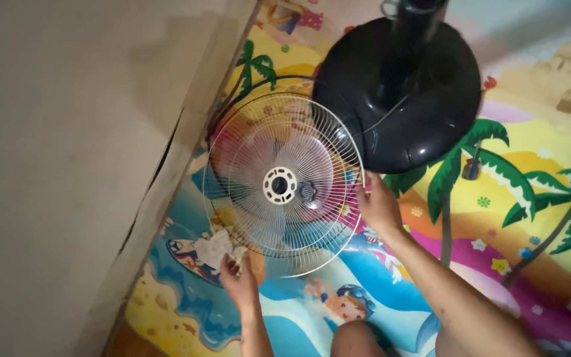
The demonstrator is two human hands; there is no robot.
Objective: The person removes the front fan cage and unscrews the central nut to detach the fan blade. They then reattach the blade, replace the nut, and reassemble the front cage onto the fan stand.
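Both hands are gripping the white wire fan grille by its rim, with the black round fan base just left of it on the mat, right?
Not quite: the head view shows the black fan base to the grille's upper right. Left hand and right hand do hold its rim.

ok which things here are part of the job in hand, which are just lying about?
In hand: white wire fan guard, held at its rim by the left hand and right hand; black fan base beside it.
Lying about: colourful play mat, wall.
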